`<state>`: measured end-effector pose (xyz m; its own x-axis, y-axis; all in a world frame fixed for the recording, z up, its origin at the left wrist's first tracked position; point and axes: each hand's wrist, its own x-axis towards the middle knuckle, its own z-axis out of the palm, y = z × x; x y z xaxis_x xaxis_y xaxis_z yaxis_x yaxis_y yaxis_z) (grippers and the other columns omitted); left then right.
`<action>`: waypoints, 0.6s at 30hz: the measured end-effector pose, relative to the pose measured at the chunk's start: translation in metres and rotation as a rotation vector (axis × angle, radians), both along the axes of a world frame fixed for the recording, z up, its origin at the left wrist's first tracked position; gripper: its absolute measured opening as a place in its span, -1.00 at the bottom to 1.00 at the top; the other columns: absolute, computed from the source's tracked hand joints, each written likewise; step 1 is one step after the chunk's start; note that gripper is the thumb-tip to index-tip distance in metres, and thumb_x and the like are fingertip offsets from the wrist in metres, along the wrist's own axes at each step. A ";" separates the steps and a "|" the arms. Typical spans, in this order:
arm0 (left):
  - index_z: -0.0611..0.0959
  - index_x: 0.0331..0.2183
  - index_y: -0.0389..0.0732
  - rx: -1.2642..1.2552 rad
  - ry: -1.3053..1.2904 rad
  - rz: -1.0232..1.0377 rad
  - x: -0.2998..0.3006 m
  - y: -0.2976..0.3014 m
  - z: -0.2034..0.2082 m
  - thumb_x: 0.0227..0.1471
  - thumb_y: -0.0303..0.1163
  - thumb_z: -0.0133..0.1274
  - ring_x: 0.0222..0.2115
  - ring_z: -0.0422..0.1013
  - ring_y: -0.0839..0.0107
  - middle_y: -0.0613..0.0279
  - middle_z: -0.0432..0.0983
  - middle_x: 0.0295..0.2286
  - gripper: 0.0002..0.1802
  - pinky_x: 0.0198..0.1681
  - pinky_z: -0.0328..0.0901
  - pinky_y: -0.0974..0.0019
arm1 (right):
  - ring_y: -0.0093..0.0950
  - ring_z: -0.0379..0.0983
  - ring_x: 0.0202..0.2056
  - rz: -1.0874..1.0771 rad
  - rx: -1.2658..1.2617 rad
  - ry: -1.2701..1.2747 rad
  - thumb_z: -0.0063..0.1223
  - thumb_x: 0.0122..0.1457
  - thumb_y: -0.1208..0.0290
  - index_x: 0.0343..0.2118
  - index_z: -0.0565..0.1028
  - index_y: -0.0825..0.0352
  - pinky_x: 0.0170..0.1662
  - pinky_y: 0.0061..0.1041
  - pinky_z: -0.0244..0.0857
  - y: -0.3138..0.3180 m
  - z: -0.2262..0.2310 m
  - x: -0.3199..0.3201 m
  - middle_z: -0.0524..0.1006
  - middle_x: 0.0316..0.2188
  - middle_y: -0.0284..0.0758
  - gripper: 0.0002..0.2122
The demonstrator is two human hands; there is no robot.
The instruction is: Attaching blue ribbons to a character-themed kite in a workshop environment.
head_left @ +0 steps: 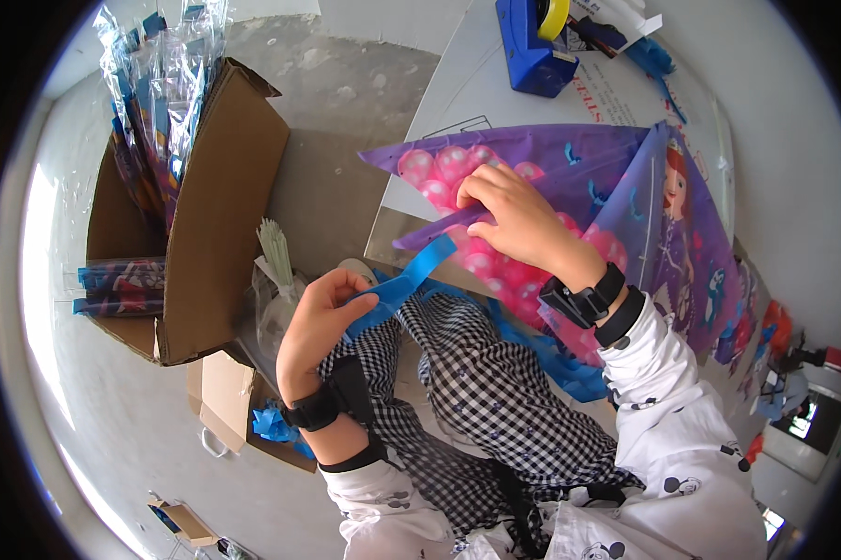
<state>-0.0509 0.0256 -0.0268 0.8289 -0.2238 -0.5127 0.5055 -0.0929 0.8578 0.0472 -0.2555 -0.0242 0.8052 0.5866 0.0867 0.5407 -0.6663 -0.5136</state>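
Note:
A purple kite [616, 224], printed with pink balloons and a princess figure, lies over the table edge and reaches down to my lap. My right hand [514, 210] bends over its left part, thumb and fingers closed on the purple fabric edge. Closer to me, my left hand [322, 313] pinches a blue ribbon [428, 261] between thumb and fingers. The ribbon's free end rises toward the kite, just below my right fingertips; whether it touches the fabric I cannot tell. More blue ribbon [574, 373] hangs beneath the kite beside my checked apron.
A large cardboard box [229, 205] at the left holds several clear-wrapped packages [164, 93]. Beside it stands a bundle of thin white sticks [273, 247]. A smaller carton [226, 392] holds blue material. On the white table [448, 98] sits a blue tape dispenser [542, 61].

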 end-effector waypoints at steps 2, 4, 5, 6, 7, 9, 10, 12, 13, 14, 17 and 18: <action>0.49 -0.32 -0.30 -0.033 -0.025 0.041 0.000 0.011 0.001 0.12 -0.49 0.10 -0.37 0.48 0.57 0.28 0.56 -0.45 -0.88 -0.31 0.31 0.52 | -0.23 0.38 -0.14 0.030 -0.022 0.030 0.22 -0.11 0.58 -0.33 0.41 0.30 -0.02 -0.28 0.24 0.003 0.004 0.004 0.47 -0.29 -0.29 -0.74; 0.47 -0.31 -0.27 -0.104 -0.062 0.176 0.001 0.013 0.003 0.14 -0.47 0.08 -0.35 0.51 0.52 0.21 0.59 -0.40 -0.88 -0.28 0.36 0.49 | -0.23 0.38 -0.15 0.060 -0.047 0.059 0.22 -0.11 0.57 -0.34 0.42 0.30 0.00 -0.28 0.21 0.007 0.009 0.008 0.48 -0.31 -0.30 -0.75; 0.46 -0.29 -0.24 -0.177 -0.101 0.310 0.003 0.014 0.004 0.16 -0.45 0.07 -0.33 0.55 0.47 0.14 0.61 -0.36 -0.88 -0.26 0.41 0.46 | -0.24 0.38 -0.16 0.070 -0.097 0.089 0.23 -0.12 0.56 -0.34 0.42 0.29 0.00 -0.29 0.20 0.010 0.011 0.010 0.48 -0.34 -0.30 -0.74; 0.45 -0.26 -0.22 -0.176 -0.140 0.347 0.004 0.018 0.004 0.20 -0.42 0.03 -0.30 0.59 0.34 0.00 0.62 -0.30 -0.88 -0.23 0.45 0.37 | -0.25 0.38 -0.17 0.080 -0.148 0.119 0.24 -0.13 0.55 -0.34 0.42 0.29 -0.01 -0.29 0.19 0.013 0.013 0.011 0.49 -0.36 -0.31 -0.74; 0.45 -0.26 -0.22 -0.178 -0.140 0.349 0.005 0.019 0.004 0.20 -0.42 0.03 -0.30 0.59 0.34 0.00 0.62 -0.30 -0.88 -0.23 0.45 0.37 | -0.25 0.38 -0.17 0.082 -0.150 0.119 0.24 -0.13 0.55 -0.34 0.42 0.29 -0.01 -0.29 0.19 0.013 0.015 0.013 0.49 -0.36 -0.31 -0.74; 0.46 -0.26 -0.21 -0.115 -0.154 0.419 0.007 0.021 0.008 0.22 -0.38 0.00 -0.37 0.59 0.36 0.01 0.62 -0.32 -0.88 -0.25 0.45 0.38 | -0.28 0.39 -0.18 0.083 -0.213 0.207 0.27 -0.14 0.51 -0.39 0.43 0.28 -0.04 -0.32 0.19 0.014 0.019 0.016 0.50 -0.38 -0.32 -0.76; 0.46 -0.25 -0.21 -0.115 -0.137 0.483 0.009 0.016 0.016 0.25 -0.37 -0.04 -0.48 0.56 0.42 0.05 0.61 -0.34 -0.88 -0.32 0.43 0.45 | -0.28 0.39 -0.18 0.088 -0.214 0.207 0.27 -0.14 0.51 -0.39 0.43 0.28 -0.04 -0.32 0.19 0.014 0.020 0.018 0.50 -0.38 -0.32 -0.76; 0.46 -0.26 -0.22 -0.222 -0.182 0.503 0.010 0.020 0.012 0.23 -0.37 -0.02 -0.52 0.55 0.43 0.04 0.61 -0.35 -0.87 -0.39 0.41 0.45 | -0.30 0.39 -0.17 0.118 -0.231 0.236 0.22 -0.10 0.49 -0.45 0.44 0.28 -0.04 -0.32 0.19 0.013 0.020 0.019 0.50 -0.39 -0.32 -0.83; 0.45 -0.27 -0.23 -0.335 -0.229 0.513 0.013 0.020 0.012 0.22 -0.38 0.01 -0.55 0.53 0.44 0.03 0.61 -0.37 -0.87 -0.46 0.39 0.44 | -0.30 0.39 -0.17 0.122 -0.236 0.233 0.22 -0.10 0.49 -0.45 0.44 0.28 -0.04 -0.32 0.19 0.011 0.022 0.020 0.50 -0.39 -0.32 -0.83; 0.46 -0.20 -0.26 -0.346 -0.245 0.571 0.015 0.015 0.014 0.25 -0.38 -0.05 -0.68 0.42 0.51 0.04 0.59 -0.40 -0.84 -0.57 0.33 0.51 | -0.30 0.40 -0.19 0.117 -0.198 0.225 0.19 -0.07 0.48 -0.46 0.44 0.29 -0.05 -0.32 0.19 0.010 0.024 0.020 0.51 -0.38 -0.31 -0.86; 0.46 -0.10 -0.30 -0.628 -0.312 0.562 0.001 0.026 0.029 0.26 -0.42 -0.12 -0.79 0.28 0.55 0.03 0.57 -0.42 -0.78 -0.70 0.20 0.57 | -0.30 0.43 -0.23 0.130 -0.125 0.225 0.13 -0.04 0.47 -0.46 0.44 0.30 -0.08 -0.32 0.21 0.007 0.031 0.017 0.52 -0.37 -0.30 -0.90; 0.43 -0.02 -0.32 -0.652 -0.389 0.591 -0.010 0.031 0.029 0.26 -0.45 -0.17 -0.87 0.15 0.58 0.00 0.55 -0.45 -0.71 -0.80 0.07 0.58 | -0.30 0.45 -0.25 0.144 -0.088 0.234 0.10 -0.02 0.48 -0.44 0.45 0.31 -0.10 -0.32 0.22 0.006 0.034 0.015 0.53 -0.36 -0.29 -0.91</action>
<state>-0.0605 0.0565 0.0019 0.9849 0.1410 -0.1004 -0.0134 0.6400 0.7682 0.0624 -0.2495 0.0094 0.7053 0.6933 -0.1480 0.5061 -0.6386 -0.5796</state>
